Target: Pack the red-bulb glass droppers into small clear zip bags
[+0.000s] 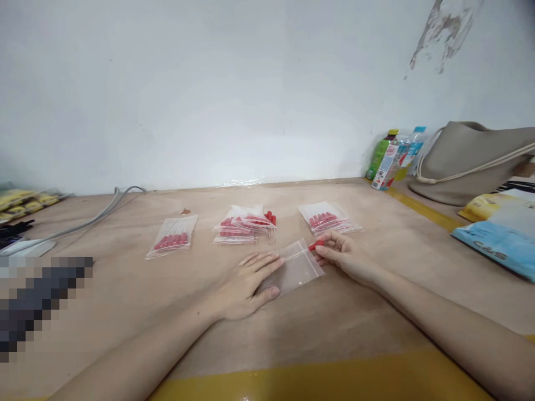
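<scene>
My left hand [251,284] lies flat with spread fingers on a clear zip bag [297,273], which rests on the brown table cover. At the bag's right end, my right hand [340,253] pinches a small red piece [316,244] close to the zip edge. What kind of piece it is, I cannot make out. Beyond my hands, a pile of zip bags [236,228] holds similar red pieces, with several loose red pieces [271,218] beside it. More filled bags [328,217] lie just past my right hand. Another filled bag [173,236] is off to the left.
Bottles [387,159] and a grey drawstring bag [468,161] stand against the wall at the right. A blue packet [497,242] lies in front of them. A grey cable [104,209] runs along the left, near yellow packets [25,203].
</scene>
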The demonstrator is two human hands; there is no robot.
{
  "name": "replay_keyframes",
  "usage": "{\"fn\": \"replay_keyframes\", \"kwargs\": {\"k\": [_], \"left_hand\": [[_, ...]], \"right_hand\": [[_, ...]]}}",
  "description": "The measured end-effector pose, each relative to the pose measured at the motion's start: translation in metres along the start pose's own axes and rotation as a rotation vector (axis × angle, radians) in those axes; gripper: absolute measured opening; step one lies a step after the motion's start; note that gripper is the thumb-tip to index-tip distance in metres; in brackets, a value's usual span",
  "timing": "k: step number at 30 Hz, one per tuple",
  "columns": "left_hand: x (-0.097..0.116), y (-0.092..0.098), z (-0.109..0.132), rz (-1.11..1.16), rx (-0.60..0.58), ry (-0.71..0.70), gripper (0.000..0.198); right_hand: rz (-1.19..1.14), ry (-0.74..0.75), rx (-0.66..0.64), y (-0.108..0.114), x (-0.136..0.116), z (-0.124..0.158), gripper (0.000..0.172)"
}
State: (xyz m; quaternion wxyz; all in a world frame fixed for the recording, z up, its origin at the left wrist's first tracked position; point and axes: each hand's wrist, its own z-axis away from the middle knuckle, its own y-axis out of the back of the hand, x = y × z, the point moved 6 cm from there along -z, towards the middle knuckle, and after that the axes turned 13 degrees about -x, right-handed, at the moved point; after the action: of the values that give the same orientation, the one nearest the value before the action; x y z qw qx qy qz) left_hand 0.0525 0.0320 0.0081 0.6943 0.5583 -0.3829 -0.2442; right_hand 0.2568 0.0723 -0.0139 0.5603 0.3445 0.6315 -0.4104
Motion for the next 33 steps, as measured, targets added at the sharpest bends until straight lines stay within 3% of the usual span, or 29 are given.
{"fn": "replay_keyframes", "kwargs": {"k": [4, 11, 14, 19, 22, 28, 33], "left_hand": [[-0.001, 0.0, 0.0, -0.003, 0.003, -0.001, 0.054], [-0.001, -0.001, -0.001, -0.007, 0.006, -0.024, 0.054], [-0.001, -0.001, 0.0, -0.002, 0.013, -0.027, 0.054], [-0.001, 0.001, 0.0, 0.042, 0.038, -0.04, 0.054], [-0.001, 0.003, 0.002, 0.104, 0.093, -0.056, 0.055], [-0.001, 0.005, 0.002, 0.163, 0.129, -0.078, 0.047], [-0.003, 0.001, 0.001, 0.137, 0.083, -0.05, 0.043]], "right_hand": [[0.078, -0.038, -0.2, -0.003, -0.004, 0.001, 0.028], [0.001, 0.073, -0.353, -0.013, -0.005, -0.001, 0.025], [-0.022, 0.04, -0.342, -0.016, 0.0, -0.003, 0.027], [0.13, -0.086, -0.198, -0.007, 0.006, -0.007, 0.028], [0.164, -0.145, -0.241, -0.006, 0.006, -0.008, 0.028], [0.224, -0.104, -0.475, -0.008, -0.002, -0.006, 0.022], [0.316, -0.08, -0.356, -0.009, 0.002, -0.008, 0.027]]}}
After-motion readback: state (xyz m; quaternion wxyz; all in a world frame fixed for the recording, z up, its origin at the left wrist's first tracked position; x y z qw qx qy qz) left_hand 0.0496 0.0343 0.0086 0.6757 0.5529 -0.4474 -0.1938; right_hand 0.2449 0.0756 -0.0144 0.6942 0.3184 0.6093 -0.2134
